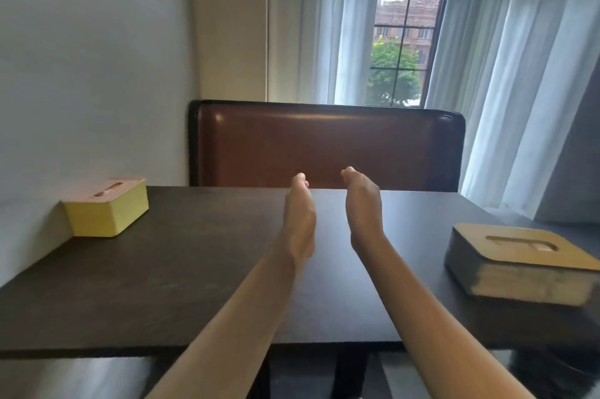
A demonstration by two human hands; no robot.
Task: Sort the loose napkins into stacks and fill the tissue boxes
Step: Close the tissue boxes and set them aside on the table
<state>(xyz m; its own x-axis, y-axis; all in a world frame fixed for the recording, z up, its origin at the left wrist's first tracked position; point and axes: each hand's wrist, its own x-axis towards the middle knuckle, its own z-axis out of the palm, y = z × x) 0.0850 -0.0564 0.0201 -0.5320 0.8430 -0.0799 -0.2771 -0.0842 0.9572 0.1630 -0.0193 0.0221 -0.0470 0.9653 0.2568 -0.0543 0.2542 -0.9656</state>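
Tabletop [194, 285]: dark, flat, broad bare middle for sliding; near edge close below forearms.
Grey tissue box [519, 272]: right, near edge; rigid, probably light; gripped best by sides, wooden lid slotted.
Yellow tissue box [107, 213]: far left against wall; likewise rigid.
Left hand [300, 220], right hand [363, 207]: raised mid-table, palms facing, apart, fingers loosely extended, holding nothing.
Napkins: none in view.

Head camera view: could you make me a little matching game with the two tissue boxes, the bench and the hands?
Things:
1. yellow tissue box with pale wooden lid
2. dark grey tissue box with wooden lid
3. brown leather bench back
4. left hand and right hand

Places or states:
A. behind the dark table
B. table's right edge
C. open, holding nothing
D. against the left wall

Pairs: 1-D, 2-B, 3-A, 4-C
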